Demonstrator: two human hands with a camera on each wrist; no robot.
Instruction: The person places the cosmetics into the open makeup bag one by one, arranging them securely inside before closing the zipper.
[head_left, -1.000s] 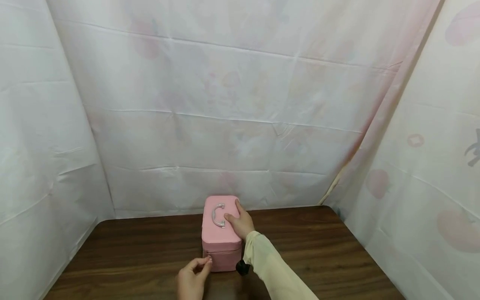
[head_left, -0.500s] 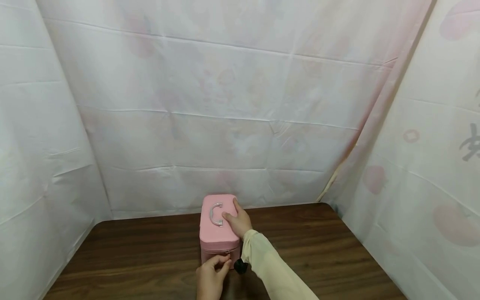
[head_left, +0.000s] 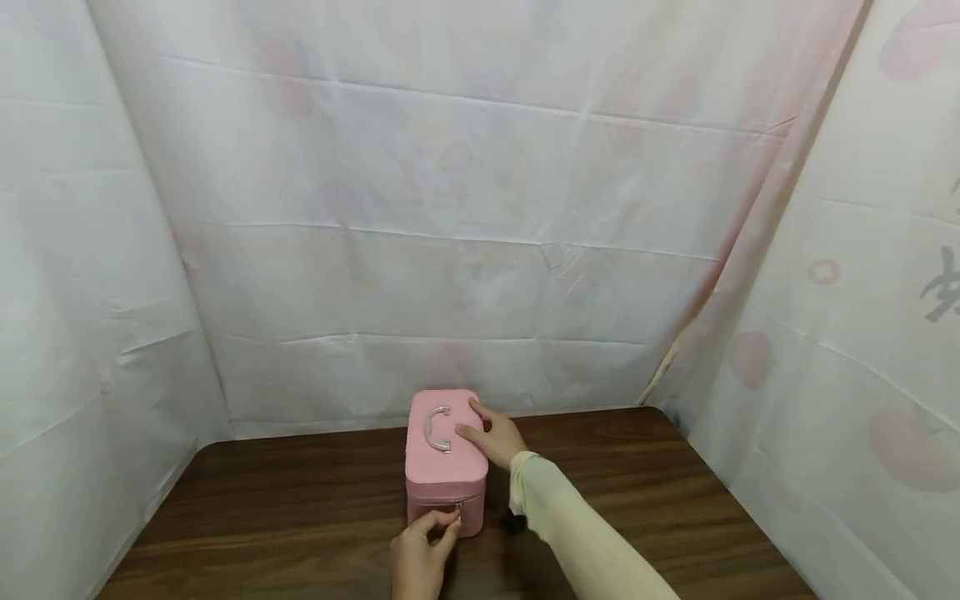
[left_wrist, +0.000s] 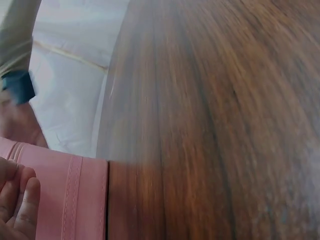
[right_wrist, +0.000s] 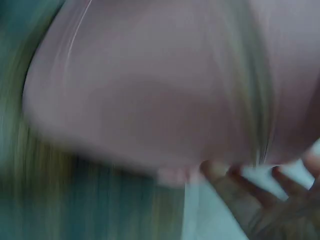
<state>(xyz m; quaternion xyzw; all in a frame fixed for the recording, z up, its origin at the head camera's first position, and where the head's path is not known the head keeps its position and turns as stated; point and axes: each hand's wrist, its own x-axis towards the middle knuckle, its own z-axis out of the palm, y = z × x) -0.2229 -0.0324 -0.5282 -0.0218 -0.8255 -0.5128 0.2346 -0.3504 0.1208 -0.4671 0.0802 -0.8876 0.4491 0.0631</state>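
Observation:
A pink vanity case (head_left: 446,467) with a silver handle (head_left: 431,430) on its lid stands upright on the wooden table. At its front face, my left hand (head_left: 422,550) pinches the zipper pull (head_left: 459,506) between thumb and index finger, near the right end of the front seam. The left wrist view has these fingers (left_wrist: 25,200) against the pink side. My right hand (head_left: 497,437) touches the lid's right side, thumb on top and fingers extended along the edge. In the blurred right wrist view, its fingers (right_wrist: 255,195) appear fairly straight beside the case.
The dark wooden table (head_left: 300,500) extends on both sides of the case. A pale printed curtain (head_left: 435,208) hangs right behind it, with further cloth at left and right. A dark object (head_left: 514,522) sits below the right cuff.
My left hand has drawn the zipper pull rightward along the front, then stayed near the right corner. My right hand has shifted slightly right on the lid.

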